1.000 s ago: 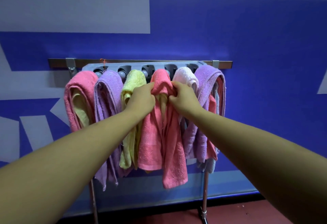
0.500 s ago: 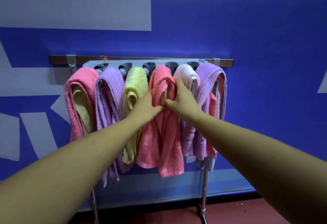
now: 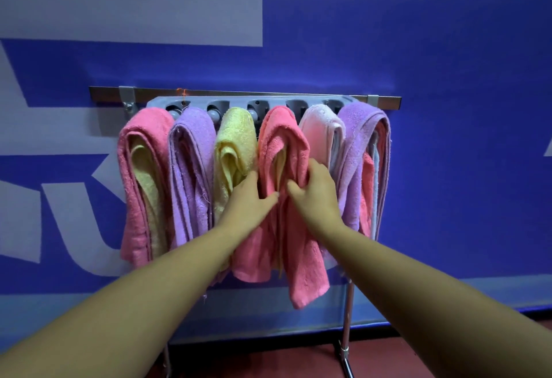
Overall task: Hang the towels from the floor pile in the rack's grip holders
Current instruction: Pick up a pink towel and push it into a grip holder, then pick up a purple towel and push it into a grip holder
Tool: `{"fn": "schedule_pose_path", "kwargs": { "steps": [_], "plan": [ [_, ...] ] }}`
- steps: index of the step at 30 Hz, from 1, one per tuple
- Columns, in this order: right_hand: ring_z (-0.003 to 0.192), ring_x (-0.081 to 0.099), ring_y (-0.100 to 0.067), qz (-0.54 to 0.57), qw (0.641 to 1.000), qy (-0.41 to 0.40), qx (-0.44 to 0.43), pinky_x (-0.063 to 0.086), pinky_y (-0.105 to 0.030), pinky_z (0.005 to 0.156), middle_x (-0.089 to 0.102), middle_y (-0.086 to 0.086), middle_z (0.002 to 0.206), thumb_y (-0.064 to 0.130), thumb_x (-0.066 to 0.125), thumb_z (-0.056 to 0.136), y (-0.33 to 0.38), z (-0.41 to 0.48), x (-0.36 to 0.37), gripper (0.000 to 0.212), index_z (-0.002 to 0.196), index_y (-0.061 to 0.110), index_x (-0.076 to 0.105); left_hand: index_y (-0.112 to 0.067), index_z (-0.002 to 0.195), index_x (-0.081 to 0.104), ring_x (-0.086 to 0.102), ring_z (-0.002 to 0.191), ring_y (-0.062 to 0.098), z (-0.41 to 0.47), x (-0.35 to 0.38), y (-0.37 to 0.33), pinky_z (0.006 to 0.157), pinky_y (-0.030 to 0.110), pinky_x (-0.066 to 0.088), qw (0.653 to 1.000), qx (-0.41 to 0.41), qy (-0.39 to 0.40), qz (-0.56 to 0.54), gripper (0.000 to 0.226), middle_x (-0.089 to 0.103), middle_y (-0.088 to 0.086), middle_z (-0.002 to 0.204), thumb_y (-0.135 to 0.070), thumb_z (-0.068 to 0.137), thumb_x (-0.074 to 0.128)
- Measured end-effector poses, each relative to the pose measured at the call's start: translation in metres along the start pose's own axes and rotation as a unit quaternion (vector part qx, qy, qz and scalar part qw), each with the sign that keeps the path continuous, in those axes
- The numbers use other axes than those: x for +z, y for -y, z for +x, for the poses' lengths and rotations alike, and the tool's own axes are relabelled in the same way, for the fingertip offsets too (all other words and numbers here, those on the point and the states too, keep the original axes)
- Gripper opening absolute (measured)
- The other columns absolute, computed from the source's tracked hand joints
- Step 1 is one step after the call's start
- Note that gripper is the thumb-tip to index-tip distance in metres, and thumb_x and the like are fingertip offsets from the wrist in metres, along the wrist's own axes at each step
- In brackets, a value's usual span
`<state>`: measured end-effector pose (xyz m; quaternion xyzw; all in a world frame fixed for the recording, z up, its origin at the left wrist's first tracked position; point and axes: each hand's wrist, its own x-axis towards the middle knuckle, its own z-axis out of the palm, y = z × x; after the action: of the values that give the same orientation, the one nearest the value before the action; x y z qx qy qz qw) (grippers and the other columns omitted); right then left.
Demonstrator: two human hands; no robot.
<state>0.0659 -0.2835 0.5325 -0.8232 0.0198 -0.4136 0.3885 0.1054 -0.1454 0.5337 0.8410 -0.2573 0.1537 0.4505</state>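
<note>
A grey rack (image 3: 352, 100) with a row of grip holders stands against the blue wall, and several towels hang from it. From left they are pink (image 3: 140, 168), purple (image 3: 191, 168), yellow (image 3: 236, 144), coral pink (image 3: 283, 138), pale pink (image 3: 322, 129) and purple (image 3: 358, 150). My left hand (image 3: 248, 201) lies on the coral towel's left fold with its fingers straight. My right hand (image 3: 316, 192) rests on the same towel's right fold, fingers slightly bent over the cloth. The floor pile is out of view.
A metal rail (image 3: 107, 95) carries the rack at the top. Chrome legs (image 3: 346, 333) run down to the red floor (image 3: 388, 359). The blue wall with pale shapes sits close behind the towels.
Both hands have slid down the coral towel from its top fold near the holder to its middle, and their grip has loosened. The towel stays hanging.
</note>
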Motion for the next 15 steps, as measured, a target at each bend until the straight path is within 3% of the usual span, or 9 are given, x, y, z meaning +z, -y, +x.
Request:
{"fn": "schedule_pose_path", "kwargs": {
  "steps": [2, 4, 5, 8, 10, 13, 15],
  "plan": [
    [0.086, 0.061, -0.023, 0.002, 0.999, 0.003, 0.037, 0.048, -0.037, 0.078, 0.066, -0.003, 0.091, 0.016, 0.065, 0.079, -0.007, -0.011, 0.001, 0.019, 0.096, 0.015, 0.057, -0.012, 0.095, 0.063, 0.061, 0.1, 0.027, -0.004, 0.004, 0.008, 0.075, 0.022, 0.033, 1.0, 0.008, 0.006, 0.028, 0.015, 0.064, 0.011, 0.099, -0.023, 0.088, 0.07],
    [0.087, 0.065, -0.023, -0.012, 0.996, 0.016, 0.083, 0.051, -0.037, 0.078, 0.07, -0.001, 0.092, 0.02, 0.066, 0.081, -0.017, -0.022, 0.001, 0.021, 0.1, 0.017, 0.06, -0.018, 0.069, 0.055, 0.058, 0.093, 0.031, -0.008, 0.01, 0.016, 0.075, 0.022, 0.031, 0.999, 0.004, 0.008, 0.05, 0.026, 0.053, 0.01, 0.088, -0.023, 0.09, 0.069],
    [0.085, 0.065, -0.022, -0.021, 0.995, 0.024, 0.09, 0.051, -0.037, 0.077, 0.071, 0.001, 0.089, 0.02, 0.064, 0.08, -0.02, -0.025, 0.001, 0.018, 0.098, 0.018, 0.062, -0.02, 0.066, 0.054, 0.056, 0.092, 0.027, -0.011, 0.012, 0.018, 0.079, 0.02, 0.031, 0.999, 0.001, 0.003, 0.044, 0.029, 0.05, 0.009, 0.091, -0.022, 0.09, 0.068],
    [0.065, 0.058, -0.006, -0.015, 0.997, 0.001, 0.082, 0.045, -0.033, 0.065, 0.064, 0.006, 0.068, 0.012, 0.06, 0.08, -0.024, -0.024, -0.004, 0.007, 0.078, 0.019, 0.06, -0.013, 0.074, 0.063, 0.049, 0.096, 0.015, -0.018, 0.015, 0.02, 0.086, 0.012, 0.028, 1.0, 0.009, -0.01, 0.01, 0.018, 0.049, 0.005, 0.107, -0.017, 0.092, 0.065],
    [0.055, 0.05, 0.001, 0.009, 0.996, -0.029, 0.084, 0.037, -0.029, 0.06, 0.055, 0.01, 0.058, 0.007, 0.06, 0.081, -0.024, -0.023, -0.007, 0.023, 0.068, 0.025, 0.053, -0.01, 0.083, 0.065, 0.053, 0.096, 0.017, -0.022, 0.017, 0.024, 0.082, 0.014, 0.03, 1.0, 0.007, 0.02, -0.014, 0.013, 0.055, 0.003, 0.106, -0.014, 0.094, 0.059],
    [0.06, 0.052, -0.001, 0.029, 0.994, 0.0, 0.106, 0.043, -0.03, 0.065, 0.06, 0.01, 0.064, 0.012, 0.06, 0.083, -0.029, -0.035, -0.003, 0.012, 0.08, 0.023, 0.061, -0.012, 0.097, 0.06, 0.06, 0.094, 0.02, -0.032, 0.018, 0.029, 0.08, 0.028, 0.04, 0.999, -0.004, 0.041, -0.023, 0.012, 0.063, 0.0, 0.101, -0.023, 0.096, 0.056],
    [0.068, 0.058, -0.003, 0.042, 0.991, 0.034, 0.12, 0.047, -0.028, 0.069, 0.067, 0.009, 0.075, 0.015, 0.062, 0.084, -0.036, -0.048, 0.002, 0.011, 0.093, 0.021, 0.064, -0.018, 0.115, 0.053, 0.059, 0.09, 0.014, -0.042, 0.019, 0.035, 0.078, 0.028, 0.041, 0.998, -0.029, 0.058, -0.016, 0.024, 0.061, -0.009, 0.102, -0.029, 0.095, 0.059]
  ]
}}
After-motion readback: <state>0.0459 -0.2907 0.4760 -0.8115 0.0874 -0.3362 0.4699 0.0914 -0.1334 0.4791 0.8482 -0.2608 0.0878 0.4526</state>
